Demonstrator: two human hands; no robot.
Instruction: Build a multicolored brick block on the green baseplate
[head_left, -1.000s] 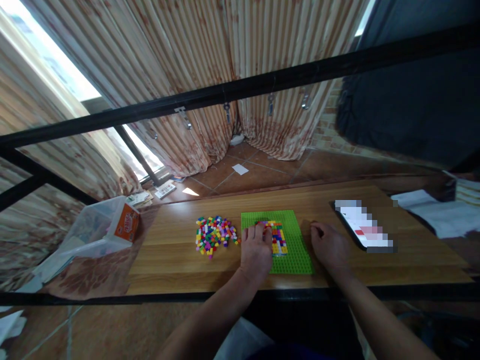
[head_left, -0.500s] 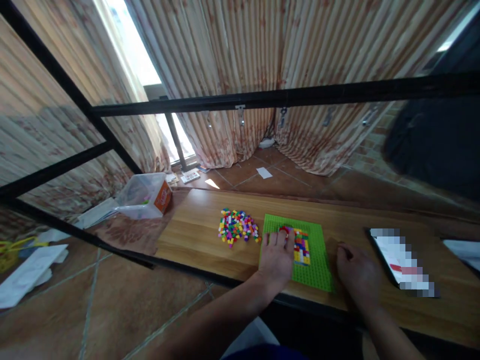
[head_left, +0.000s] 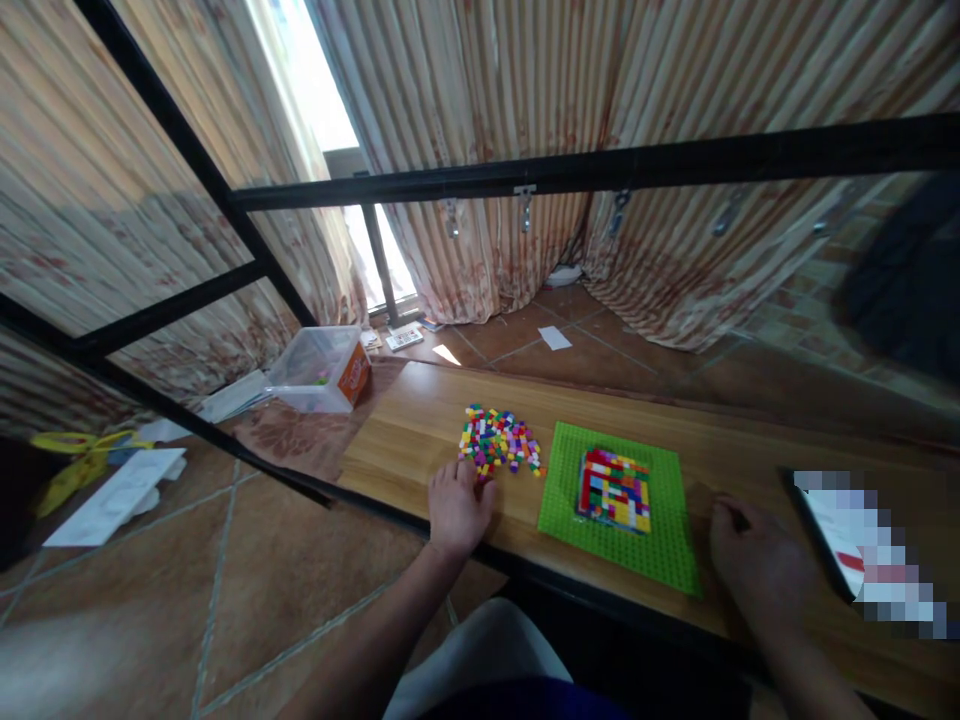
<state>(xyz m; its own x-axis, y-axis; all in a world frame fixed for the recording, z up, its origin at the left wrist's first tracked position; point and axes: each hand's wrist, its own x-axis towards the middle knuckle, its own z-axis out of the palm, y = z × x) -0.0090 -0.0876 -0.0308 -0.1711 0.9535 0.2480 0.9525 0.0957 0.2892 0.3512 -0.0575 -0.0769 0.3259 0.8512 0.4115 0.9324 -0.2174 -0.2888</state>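
Many loose bricks (head_left: pixel 499 440): heaped in mixed colours on the desk (head_left: pixel 405 430), left of the green baseplate (head_left: pixel 564 505), with a few strays spread toward it.

Left hand (head_left: pixel 457 508): reaching to the near edge of the heap, fingers bent down at the bricks, thumb held apart; cannot tell whether pinching a piece or merely touching.

Right hand (head_left: pixel 761 560): loosely curled on the desk, between baseplate and phone (head_left: pixel 829 525), apparently touching neither; hollow of the curl too dark to tell whether holding anything.

Brick build (head_left: pixel 616 490): low, flat and many-coloured, seated on the baseplate with bare green all around; red strips toward the left side.

Feel of one brick: probably very light, hard and stiff, smooth enough to skid under a fingertip, hardly fragile.

Where to pinch: best by two opposite sides, between tips of thumb and forefinger, leaving top and underside free; likely easier from the edge of the heap than from the middle.

Feel of the build: likely firm where pressed together, yet apt to come apart if tugged by one piece.

Where to steady the baseplate: probably thin and slightly springy, so best held by the bare green margin.
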